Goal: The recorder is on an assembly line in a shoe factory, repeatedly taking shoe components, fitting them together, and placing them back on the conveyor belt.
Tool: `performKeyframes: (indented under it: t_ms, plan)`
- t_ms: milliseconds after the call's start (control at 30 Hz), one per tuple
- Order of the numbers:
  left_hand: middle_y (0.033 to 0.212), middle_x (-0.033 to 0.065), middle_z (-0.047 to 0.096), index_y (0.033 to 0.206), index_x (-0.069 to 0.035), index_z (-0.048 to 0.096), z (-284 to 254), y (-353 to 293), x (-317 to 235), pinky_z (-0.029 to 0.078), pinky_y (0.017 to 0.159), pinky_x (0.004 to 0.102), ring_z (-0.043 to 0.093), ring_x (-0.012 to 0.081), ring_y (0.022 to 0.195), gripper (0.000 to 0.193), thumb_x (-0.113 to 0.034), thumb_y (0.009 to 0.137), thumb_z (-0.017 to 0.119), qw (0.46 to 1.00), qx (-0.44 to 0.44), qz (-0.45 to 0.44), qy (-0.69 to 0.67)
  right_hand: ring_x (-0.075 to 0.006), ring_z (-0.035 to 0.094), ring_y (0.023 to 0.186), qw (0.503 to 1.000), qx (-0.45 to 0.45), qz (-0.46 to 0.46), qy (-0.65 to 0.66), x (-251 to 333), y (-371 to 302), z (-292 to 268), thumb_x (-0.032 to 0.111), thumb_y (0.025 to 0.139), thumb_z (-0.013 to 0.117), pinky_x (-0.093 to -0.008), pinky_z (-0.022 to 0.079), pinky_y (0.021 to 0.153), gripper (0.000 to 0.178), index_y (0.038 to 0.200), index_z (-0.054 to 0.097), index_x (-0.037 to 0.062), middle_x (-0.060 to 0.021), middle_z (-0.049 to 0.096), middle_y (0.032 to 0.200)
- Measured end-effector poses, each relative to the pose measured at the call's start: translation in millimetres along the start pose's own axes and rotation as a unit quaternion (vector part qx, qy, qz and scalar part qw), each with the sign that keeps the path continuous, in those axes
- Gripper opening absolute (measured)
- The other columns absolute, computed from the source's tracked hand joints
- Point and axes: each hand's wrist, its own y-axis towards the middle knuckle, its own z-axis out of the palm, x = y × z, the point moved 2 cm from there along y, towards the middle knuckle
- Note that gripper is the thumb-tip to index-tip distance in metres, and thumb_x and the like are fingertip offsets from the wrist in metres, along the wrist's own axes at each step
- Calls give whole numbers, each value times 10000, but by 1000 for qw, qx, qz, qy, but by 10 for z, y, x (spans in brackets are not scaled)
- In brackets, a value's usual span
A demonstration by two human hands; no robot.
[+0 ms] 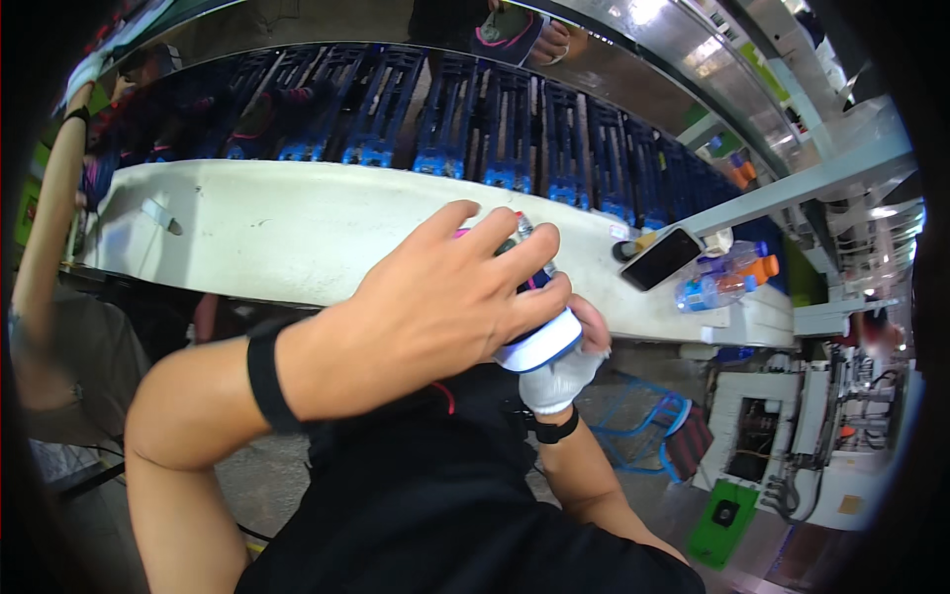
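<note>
So what looked like a dark shoe with pink trim and a chunky white, blue-edged sole point(542, 344) was up in both hands, in front of the wearer's chest at the near edge of the table. The bare left hand with a black wristband point(435, 282) had its grip hooked over the top, and the right hand in a fingerless white glove point(562, 378) had its grip clasped around the sole end. My worry was a slip: that smooth-looking sole could've slid off the glove fabric if the right eased off, and the left covered so much of the upper that a bad hold would've been easy to miss.

Around it, the long off-white table point(267, 233) had a small pale strip point(161, 215) off to the left. To the right, a black-screened phone point(663, 259) and clear plastic bottles with bright caps point(705, 291) could've been knocked by a wide swing. A grey metal beam point(792, 190) blocked reach there too, while dark blue slatted racks point(440, 148) lined the far side.
</note>
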Motion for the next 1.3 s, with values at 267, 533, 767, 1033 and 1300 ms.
performKeyframes:
  t_ms: [267,533,767,1033,1300]
  plan:
    - [1622,252,520,1518,15,569,-267,-676,-235,396,1276,637,459,555,1528,993,-504,771,970,965,61,-120,-224,-308,693,918,979,85,-187,8,-361,-178,290,186,704,999,-447,561,816,551,1168,708,120,-62,713,1040]
    - [1600,231,536,1541,-28,611,-31,-1229,-147,453,1241,574,526,443,1517,1115,-604,674,1009,937,43,-305,-164,-276,614,913,968,113,-223,-12,-24,-178,682,292,664,1044,-432,496,799,623,1144,660,186,-10,646,989]
    - [1523,190,610,1442,-11,683,47,-1312,42,561,1133,479,649,407,1389,854,-327,714,1002,919,-49,-334,-206,-272,606,849,957,159,-236,50,126,-16,859,214,674,999,-435,462,749,454,958,649,166,-18,613,903]
    - [1516,236,588,1428,-12,702,101,-1432,15,505,1172,496,610,411,1409,772,-395,794,920,911,-31,-355,-209,-364,684,972,963,192,-168,91,29,127,861,413,680,1039,-482,530,907,690,1183,688,95,-108,715,1041]
    - [1550,216,575,1433,-48,696,129,-1545,-128,523,1156,510,590,429,1404,768,-277,748,956,932,-33,-319,-170,-474,719,1215,898,438,25,33,-88,325,941,808,755,859,-533,554,1091,1089,1479,669,17,-292,763,1272]
